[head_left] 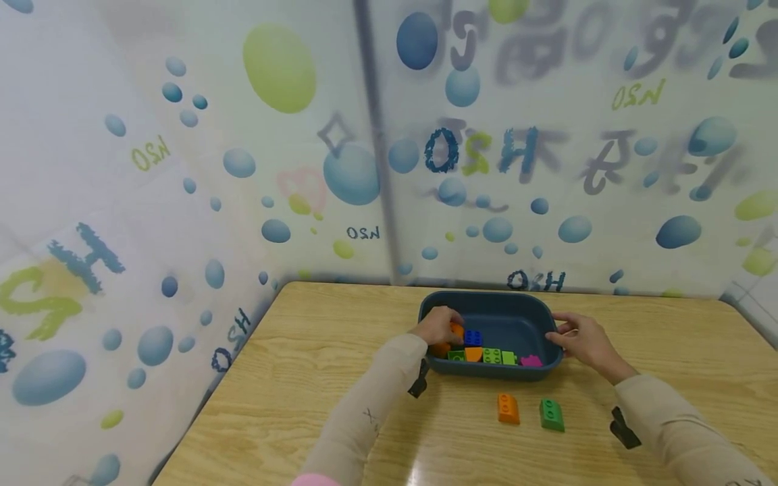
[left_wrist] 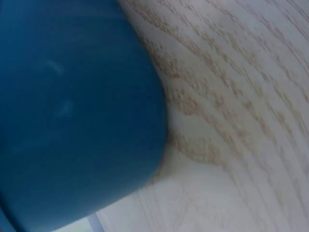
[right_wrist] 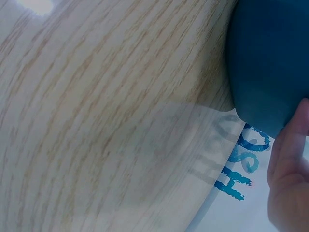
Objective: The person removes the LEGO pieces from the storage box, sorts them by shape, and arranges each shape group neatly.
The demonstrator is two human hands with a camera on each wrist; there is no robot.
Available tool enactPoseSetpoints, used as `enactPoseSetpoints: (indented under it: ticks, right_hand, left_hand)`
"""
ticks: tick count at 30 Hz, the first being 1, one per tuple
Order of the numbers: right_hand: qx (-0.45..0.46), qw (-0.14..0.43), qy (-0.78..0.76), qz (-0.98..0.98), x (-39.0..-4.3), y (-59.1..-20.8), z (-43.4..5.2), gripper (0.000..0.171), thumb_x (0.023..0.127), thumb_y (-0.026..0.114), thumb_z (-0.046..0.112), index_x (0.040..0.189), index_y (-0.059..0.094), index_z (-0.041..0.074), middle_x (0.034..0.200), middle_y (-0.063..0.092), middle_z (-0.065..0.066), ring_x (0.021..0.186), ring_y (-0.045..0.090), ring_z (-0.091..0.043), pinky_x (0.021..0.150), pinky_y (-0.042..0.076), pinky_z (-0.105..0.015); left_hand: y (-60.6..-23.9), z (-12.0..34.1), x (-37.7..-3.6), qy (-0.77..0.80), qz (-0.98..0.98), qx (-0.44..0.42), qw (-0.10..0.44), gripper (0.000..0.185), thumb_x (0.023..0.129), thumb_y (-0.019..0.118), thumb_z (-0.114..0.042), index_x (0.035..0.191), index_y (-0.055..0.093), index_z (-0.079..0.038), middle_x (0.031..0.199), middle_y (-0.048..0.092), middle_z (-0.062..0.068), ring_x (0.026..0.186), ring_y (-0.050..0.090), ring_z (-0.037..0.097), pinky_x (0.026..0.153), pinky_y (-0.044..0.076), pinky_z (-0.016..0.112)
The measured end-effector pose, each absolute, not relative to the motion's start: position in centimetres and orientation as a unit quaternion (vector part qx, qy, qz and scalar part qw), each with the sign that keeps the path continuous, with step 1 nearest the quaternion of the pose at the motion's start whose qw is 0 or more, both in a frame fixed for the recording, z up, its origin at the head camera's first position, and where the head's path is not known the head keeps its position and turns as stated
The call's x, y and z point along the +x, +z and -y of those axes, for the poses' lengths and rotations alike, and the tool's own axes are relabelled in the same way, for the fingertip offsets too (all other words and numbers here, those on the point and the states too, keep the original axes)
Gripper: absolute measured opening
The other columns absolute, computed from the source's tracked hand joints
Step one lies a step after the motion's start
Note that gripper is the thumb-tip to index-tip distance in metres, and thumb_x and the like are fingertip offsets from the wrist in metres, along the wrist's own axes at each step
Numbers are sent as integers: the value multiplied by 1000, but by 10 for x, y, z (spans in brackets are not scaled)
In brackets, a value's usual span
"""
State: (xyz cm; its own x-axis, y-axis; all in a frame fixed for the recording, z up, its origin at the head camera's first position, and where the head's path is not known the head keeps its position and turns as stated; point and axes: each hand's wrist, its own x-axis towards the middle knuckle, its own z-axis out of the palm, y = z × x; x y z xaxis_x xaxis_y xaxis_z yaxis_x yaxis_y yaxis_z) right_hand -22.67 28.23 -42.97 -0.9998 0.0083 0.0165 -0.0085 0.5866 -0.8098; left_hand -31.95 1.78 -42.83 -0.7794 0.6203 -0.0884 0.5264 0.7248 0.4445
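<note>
Two hands working at a dark blue bin of toy bricks

The dark blue bin (head_left: 510,325) is standing on the worktop (head_left: 340,351) near its far edge, with most of the bricks lying along the near side of its floor. The left hand (head_left: 439,325) is reaching in over the left end and, as far as the head view is showing, pinching an orange brick (head_left: 456,330) between thumb and fingers. The right hand (head_left: 585,343) is gripping the rim at the right end, its thumb bending over the wall. Close by the left fingertips a blue brick (head_left: 473,338) is lying, while a magenta piece (head_left: 531,361) is resting towards the right. Outside, an orange block (head_left: 508,409) and a green block (head_left: 552,414) are sitting apart on the worktop, on the near side of the bin.

The bricks are looking light, hard and sturdy — opposite straight sides should be giving the best hold, since any slanted face could be letting fingertips slide. The bin is seeming stiff but smooth-walled; its rim, taken at both ends, should be offering a surer grip than the slick outer wall.
</note>
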Motion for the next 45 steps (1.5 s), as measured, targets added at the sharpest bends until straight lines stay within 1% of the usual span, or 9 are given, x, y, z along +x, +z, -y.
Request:
enactPoseSetpoints:
  ticks: [7,10,13,17,24,31,38,41,45]
  right_hand:
    - [4,9,458,889,-226,-429,-282,53,83,60,7,125,36,-16,92,54,-23,75,61,-25,56,52,-31]
    - [4,10,457,890,-226,-429,-282,53,83,60,7,124,37,-16,92,54,-23,75,61,-25,56,52,-31]
    - [6,9,457,889,-225,-430,-282,53,83,60,9,124,37,-16,93,54,-23,75,60,-24,57,52,-31]
    - [5,10,457,890,-225,-430,-283,54,83,60,10,124,36,-16,93,53,-25,75,60,-25,56,51,-31]
    - [-7,3,457,889,-226,-432,-282,55,83,61,11,125,36,-15,94,53,-23,76,60,-25,56,51,-30]
    - [-13,3,455,890,-227,-431,-281,55,83,61,11,125,37,-14,95,53,-24,75,60,-24,55,51,-29]
    - [-10,4,456,890,-226,-429,-280,55,83,61,11,125,36,-14,96,52,-25,75,60,-23,55,51,-30]
    - [-14,0,454,891,-226,-429,-280,55,83,61,11,126,36,-14,97,51,-26,75,59,-22,55,51,-29]
    - [-19,-5,453,891,-225,-428,-279,55,83,61,11,126,36,-14,97,51,-26,74,58,-21,55,51,-29]
  left_hand:
    - [-428,-18,-318,203,-917,320,123,35,75,70,-10,108,62,-3,108,60,7,100,53,17,81,44,21]
    - [-428,-18,-318,203,-916,326,120,33,75,71,-10,106,63,-3,106,61,6,96,54,16,78,44,20]
    - [-426,-17,-318,211,-912,332,114,31,74,72,-11,103,64,-4,102,62,5,90,55,14,73,44,18]
    - [-419,-12,-320,239,-902,345,101,33,72,73,-12,102,64,-4,99,62,5,85,55,12,68,44,16]
    - [-407,2,-317,242,-891,373,90,32,74,71,-13,105,63,-5,101,61,5,87,54,13,69,43,16]
    - [-390,14,-299,217,-884,410,64,34,74,71,-14,105,63,-4,99,59,5,83,51,13,67,42,16]
    - [-380,22,-274,225,-869,434,74,32,75,71,-18,104,63,-8,94,57,0,80,51,10,67,41,14]
    - [-378,23,-265,239,-860,443,83,32,74,72,-18,103,64,-8,93,56,-2,79,49,6,68,42,12]
    - [-375,24,-251,247,-851,454,92,32,73,73,-18,102,65,-7,91,57,-1,76,49,5,65,42,10]
